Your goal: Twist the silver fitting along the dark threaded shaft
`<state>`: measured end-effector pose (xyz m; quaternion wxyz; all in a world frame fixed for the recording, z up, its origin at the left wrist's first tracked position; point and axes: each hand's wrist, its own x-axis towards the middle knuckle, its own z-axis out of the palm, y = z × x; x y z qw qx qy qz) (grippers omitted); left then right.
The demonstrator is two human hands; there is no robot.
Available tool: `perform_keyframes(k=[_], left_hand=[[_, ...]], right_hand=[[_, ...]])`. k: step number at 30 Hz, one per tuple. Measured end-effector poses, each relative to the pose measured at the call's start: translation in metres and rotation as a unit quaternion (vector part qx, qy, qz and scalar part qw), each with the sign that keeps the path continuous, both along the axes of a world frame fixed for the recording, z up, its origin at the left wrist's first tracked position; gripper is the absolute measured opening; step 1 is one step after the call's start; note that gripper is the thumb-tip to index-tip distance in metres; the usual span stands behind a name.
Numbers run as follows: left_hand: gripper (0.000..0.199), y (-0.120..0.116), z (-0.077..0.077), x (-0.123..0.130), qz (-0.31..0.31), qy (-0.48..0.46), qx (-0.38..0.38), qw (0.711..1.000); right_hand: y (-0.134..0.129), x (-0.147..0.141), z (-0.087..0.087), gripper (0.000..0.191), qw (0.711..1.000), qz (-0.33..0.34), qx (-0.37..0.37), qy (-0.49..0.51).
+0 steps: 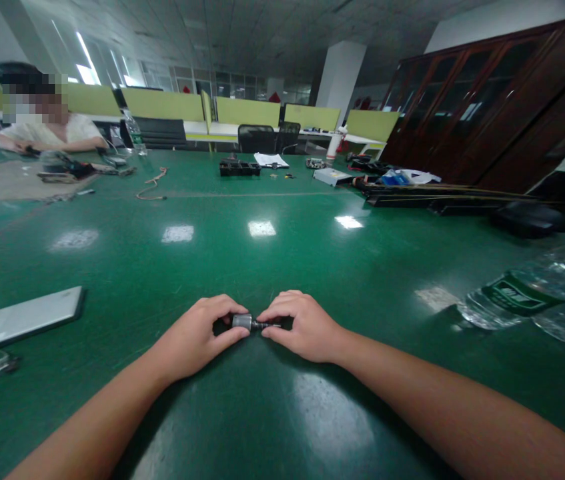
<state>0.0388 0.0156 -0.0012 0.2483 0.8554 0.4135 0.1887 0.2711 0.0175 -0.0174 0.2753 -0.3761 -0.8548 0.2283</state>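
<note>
A small grey metal cylinder [242,323], much like a small motor, lies level just over the green table in front of me. From its right end sticks out a thin dark shaft [258,326] with ridges. My left hand [197,337] is closed on the cylinder, thumb below and fingers above. The thumb and fingers of my right hand [305,327] pinch around the shaft, whose pale tip [276,325] shows inside the grip. Both hands rest close to the tabletop, only a small gap apart.
The green table [212,253] bears a white flat device [32,317] at left and plastic water bottles [512,300] at right. Farther back are a black tray [239,168], a cord [151,183], a white box [332,177] and long dark bars [412,197]. Another person [49,127] sits at far left.
</note>
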Motion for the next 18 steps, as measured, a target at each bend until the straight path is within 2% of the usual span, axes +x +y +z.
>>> perform_keyframes(k=[18], left_hand=[[0.023,0.0005,-0.0018,-0.0013,0.0,0.003,0.01,1.0]], right_hand=[[-0.0015,-0.002,0.003,0.017,1.0,-0.025,-0.017,0.004]])
